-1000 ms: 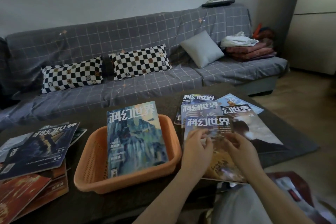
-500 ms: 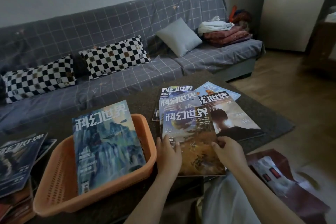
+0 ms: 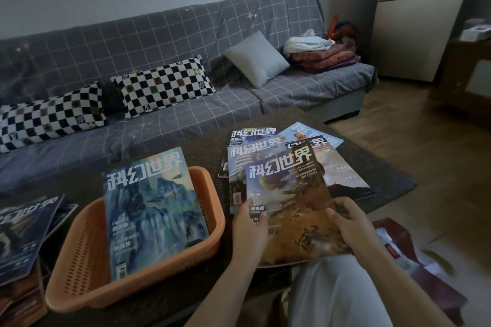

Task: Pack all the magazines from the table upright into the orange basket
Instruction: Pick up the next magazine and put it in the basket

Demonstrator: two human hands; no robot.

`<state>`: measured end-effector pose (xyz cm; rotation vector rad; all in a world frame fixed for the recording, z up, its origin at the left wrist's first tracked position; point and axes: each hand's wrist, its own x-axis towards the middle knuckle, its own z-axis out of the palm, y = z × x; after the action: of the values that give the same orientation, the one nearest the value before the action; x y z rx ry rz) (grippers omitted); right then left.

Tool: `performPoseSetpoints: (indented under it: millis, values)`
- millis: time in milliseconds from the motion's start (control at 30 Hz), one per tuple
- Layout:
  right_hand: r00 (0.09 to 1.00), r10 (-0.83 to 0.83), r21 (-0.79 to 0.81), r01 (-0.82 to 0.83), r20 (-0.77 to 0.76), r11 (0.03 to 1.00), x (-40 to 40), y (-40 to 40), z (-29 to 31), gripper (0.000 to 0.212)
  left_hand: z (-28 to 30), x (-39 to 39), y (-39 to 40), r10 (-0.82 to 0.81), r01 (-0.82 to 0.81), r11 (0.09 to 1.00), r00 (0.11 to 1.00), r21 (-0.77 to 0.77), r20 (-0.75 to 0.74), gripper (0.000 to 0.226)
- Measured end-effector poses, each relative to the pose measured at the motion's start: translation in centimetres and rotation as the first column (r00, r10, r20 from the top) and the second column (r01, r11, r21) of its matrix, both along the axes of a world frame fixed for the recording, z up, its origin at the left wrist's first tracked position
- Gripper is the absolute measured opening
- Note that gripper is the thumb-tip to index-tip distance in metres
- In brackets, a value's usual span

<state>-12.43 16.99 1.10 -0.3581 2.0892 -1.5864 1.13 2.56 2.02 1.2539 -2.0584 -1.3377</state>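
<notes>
A dark stack of magazines (image 3: 24,231) is seen at the table's left edge, a blue magazine (image 3: 151,210) is propped in the orange basket (image 3: 79,273), and an orange-brown magazine (image 3: 289,210) is gripped at its near edges by the left hand (image 3: 249,225) and right hand (image 3: 350,223) above the fanned pile (image 3: 255,151).

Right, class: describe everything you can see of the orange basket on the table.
The orange basket is a shallow, rectangular plastic tray with rounded corners, a rolled rim and slotted walls. It sits on the dark table, left of both hands. One blue-green magazine leans in it, tilted back against the far rim, top edge sticking out well above. Nothing else shows inside. Neither hand touches it.
</notes>
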Motion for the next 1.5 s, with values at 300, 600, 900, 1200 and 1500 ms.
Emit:
performPoseSetpoints:
  millis: [300,600,900,1200,1500]
  values:
    - [0.990,0.020,-0.265,0.018,0.141,0.964,0.6,2.7,4.6,0.013,6.4,2.2,0.3,-0.009,0.008,1.000,0.967,-0.003,-0.255,0.064]
    - [0.968,0.252,-0.311,-0.237,0.009,0.920,5.5,-4.9,8.2,0.013,9.3,10.5,-5.8,0.171,-0.134,0.984,0.902,0.121,-0.397,0.034]
    - [0.910,0.388,-0.107,-0.405,-0.148,0.908,11.3,-15.6,7.7,0.017,7.9,18.7,-12.6,0.332,-0.301,0.943,0.860,0.141,-0.387,0.034]
    - [0.798,0.463,0.268,-0.383,-0.386,0.884,13.7,-21.5,5.2,0.014,5.0,20.2,-15.9,0.424,-0.424,0.905,0.887,0.042,-0.181,0.022]
    - [0.643,0.507,0.419,-0.301,-0.574,0.856,14.4,-21.5,3.5,0.011,3.8,20.4,-15.5,0.377,-0.345,0.884,0.925,-0.315,0.045,0.026]
